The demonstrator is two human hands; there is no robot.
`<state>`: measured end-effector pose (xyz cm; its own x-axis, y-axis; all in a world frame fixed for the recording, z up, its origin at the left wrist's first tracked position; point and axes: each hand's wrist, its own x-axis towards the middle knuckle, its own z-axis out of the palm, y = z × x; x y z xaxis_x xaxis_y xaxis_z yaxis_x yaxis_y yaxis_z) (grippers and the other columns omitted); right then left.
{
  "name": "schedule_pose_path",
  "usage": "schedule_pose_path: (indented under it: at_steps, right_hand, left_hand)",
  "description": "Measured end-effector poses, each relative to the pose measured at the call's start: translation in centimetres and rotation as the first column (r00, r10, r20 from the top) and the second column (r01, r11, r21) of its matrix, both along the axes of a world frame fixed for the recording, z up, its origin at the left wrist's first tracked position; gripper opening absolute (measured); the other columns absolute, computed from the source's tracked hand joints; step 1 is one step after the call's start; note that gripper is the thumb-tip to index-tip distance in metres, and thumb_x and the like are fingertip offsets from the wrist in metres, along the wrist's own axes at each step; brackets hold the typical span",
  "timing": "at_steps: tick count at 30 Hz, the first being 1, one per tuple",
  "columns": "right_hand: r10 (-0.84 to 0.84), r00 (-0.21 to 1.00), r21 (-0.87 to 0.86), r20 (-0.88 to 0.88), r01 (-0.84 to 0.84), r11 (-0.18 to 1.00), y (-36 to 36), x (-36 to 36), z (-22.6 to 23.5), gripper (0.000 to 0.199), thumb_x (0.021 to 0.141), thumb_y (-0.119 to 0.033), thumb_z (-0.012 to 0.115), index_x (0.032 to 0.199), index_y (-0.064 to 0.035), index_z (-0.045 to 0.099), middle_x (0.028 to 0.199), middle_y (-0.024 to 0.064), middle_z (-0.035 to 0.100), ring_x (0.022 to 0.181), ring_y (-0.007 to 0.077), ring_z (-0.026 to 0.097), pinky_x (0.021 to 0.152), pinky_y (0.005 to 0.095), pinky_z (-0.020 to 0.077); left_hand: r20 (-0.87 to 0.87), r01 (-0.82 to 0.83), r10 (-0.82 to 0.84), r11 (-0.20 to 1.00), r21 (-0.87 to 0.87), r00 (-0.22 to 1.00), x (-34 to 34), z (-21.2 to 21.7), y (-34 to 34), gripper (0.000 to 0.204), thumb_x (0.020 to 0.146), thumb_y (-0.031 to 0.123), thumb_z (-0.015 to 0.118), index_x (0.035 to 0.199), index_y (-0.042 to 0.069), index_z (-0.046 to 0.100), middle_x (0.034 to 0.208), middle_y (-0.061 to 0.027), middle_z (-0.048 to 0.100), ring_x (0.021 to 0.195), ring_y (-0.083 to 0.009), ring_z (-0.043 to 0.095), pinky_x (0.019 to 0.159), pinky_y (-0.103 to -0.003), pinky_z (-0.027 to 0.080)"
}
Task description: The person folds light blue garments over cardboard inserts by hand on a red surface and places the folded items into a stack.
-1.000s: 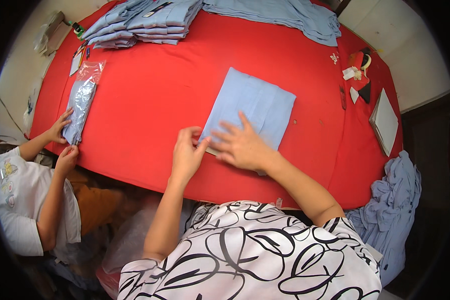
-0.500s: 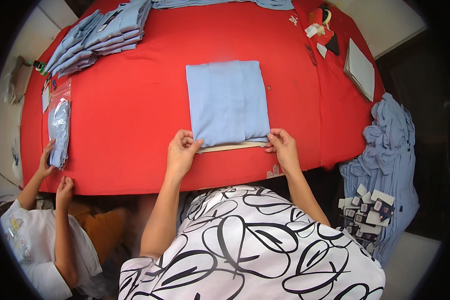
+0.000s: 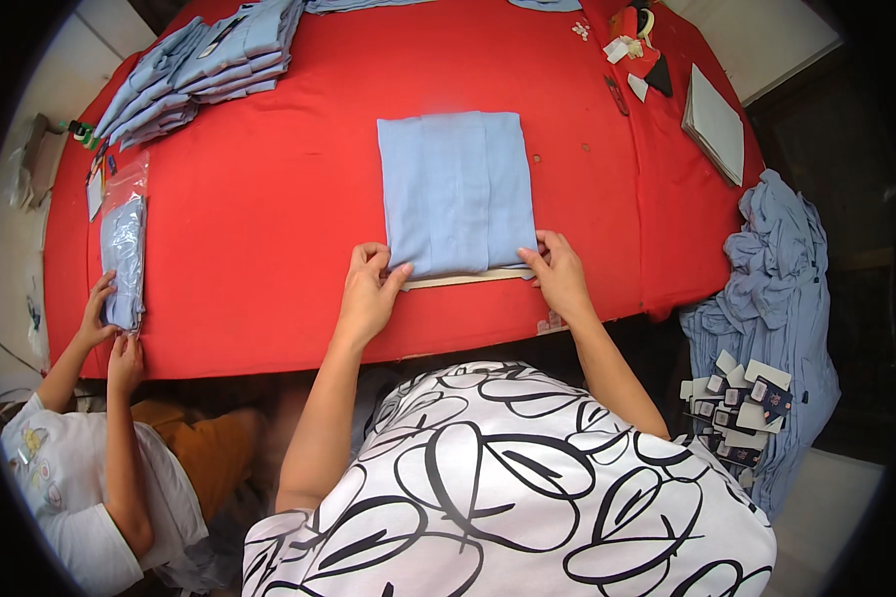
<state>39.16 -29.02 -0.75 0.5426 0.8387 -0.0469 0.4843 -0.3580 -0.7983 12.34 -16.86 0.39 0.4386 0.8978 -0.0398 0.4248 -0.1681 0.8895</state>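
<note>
A light blue folded shirt (image 3: 458, 194) lies flat in front of me on the red cloth of the table. A strip of pale board (image 3: 468, 280) shows beneath its near edge. My left hand (image 3: 370, 291) pinches the shirt's near left corner between thumb and fingers. At the near right corner, my right hand (image 3: 560, 271) has its thumb on top and its fingers at the side, closed on the fabric. The undersides of both corners are hidden by my fingers.
Folded blue shirts (image 3: 231, 60) are stacked far left. At the left edge a co-worker's hands (image 3: 110, 323) hold a bagged blue garment (image 3: 122, 254). Right lie snips (image 3: 616, 95), a stack of white sheets (image 3: 714, 129), hanging blue garments (image 3: 767, 269) and several tags (image 3: 742, 408).
My thumbs have shifted inward along the shirt's near edge, which now looks straighter. The co-worker's right hand has reached the near end of the bagged garment. The view has moved slightly.
</note>
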Motion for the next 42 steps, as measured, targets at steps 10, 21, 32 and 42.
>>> schedule_pose_path:
  at_steps: [10,21,32,42]
  right_hand:
    - [0.065,0.983,-0.04,0.173,-0.059,0.997,-0.1,-0.7,2.0,0.039,0.087,-0.027,0.071,0.076,0.007,0.057,0.096,0.0199,0.052,0.084,0.034,0.055,0.072,0.0422,0.0474]
    - [0.057,0.939,-0.234,0.34,0.026,0.972,-1.1,-2.5,3.5,0.046,0.082,-0.035,0.075,0.099,0.0026,0.054,0.096,0.0246,0.057,0.094,0.044,0.057,0.08,0.0509,0.0465]
    - [0.151,0.868,0.186,-0.473,-0.069,0.98,-1.1,0.3,11.7,0.012,0.09,-0.01,0.067,0.098,-0.0029,0.064,0.086,0.003,0.065,0.055,0.0068,0.053,0.049,0.0219,0.044]
    - [0.485,0.853,0.287,-0.192,-0.424,0.859,9.0,8.0,20.1,0.023,0.086,-0.01,0.07,0.105,0.0015,0.066,0.096,0.0039,0.062,0.081,0.0115,0.058,0.078,0.0253,0.0486]
  left_hand:
    - [-0.125,0.015,-0.01,0.999,0.038,0.992,0.4,1.7,-0.9,0.036,0.088,0.024,0.072,0.078,-0.009,0.06,0.12,-0.0144,0.053,0.075,-0.021,0.053,0.065,-0.035,0.045]
    - [-0.472,0.046,0.096,0.958,0.282,0.876,1.2,1.6,-1.2,0.04,0.079,0.024,0.08,0.095,-0.002,0.053,0.091,-0.0174,0.058,0.075,-0.0359,0.06,0.068,-0.044,0.05]
    - [0.291,0.083,-0.039,0.987,-0.138,0.956,0.1,11.1,-0.1,0.035,0.091,0.009,0.069,0.124,0.0,0.059,0.086,-0.0017,0.058,0.073,-0.0068,0.052,0.065,-0.024,0.046]
    - [0.086,0.184,-0.181,0.982,-0.034,0.98,2.6,19.0,10.2,0.019,0.091,0.013,0.065,0.101,-0.003,0.068,0.081,-0.0021,0.064,0.074,-0.0112,0.056,0.071,-0.025,0.046]
